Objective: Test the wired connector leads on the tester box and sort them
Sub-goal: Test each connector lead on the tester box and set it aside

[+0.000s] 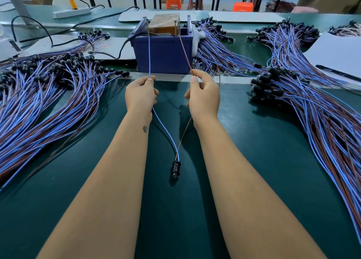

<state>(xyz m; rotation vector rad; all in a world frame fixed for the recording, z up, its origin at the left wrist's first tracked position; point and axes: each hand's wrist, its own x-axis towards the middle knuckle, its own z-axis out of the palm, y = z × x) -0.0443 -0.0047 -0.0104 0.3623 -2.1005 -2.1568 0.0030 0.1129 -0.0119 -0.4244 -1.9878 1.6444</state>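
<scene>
One lead is stretched between my hands and the tester box (163, 51), a blue bin with a brown unit inside. My left hand (141, 94) pinches the lead's blue wire (149, 55), whose tip reaches up to the box's left top edge. My right hand (203, 94) pinches the brown wire (184, 50), which runs up to the box's right top. Both wires hang down between my forearms and join at a black connector (175, 168) lying on the green mat.
A big pile of blue-and-brown leads (45, 94) covers the mat on the left. More piles (312, 102) spread on the right and behind the box (218, 49). A black power cable (109, 56) enters the box. White sheets (338, 53) lie at far right.
</scene>
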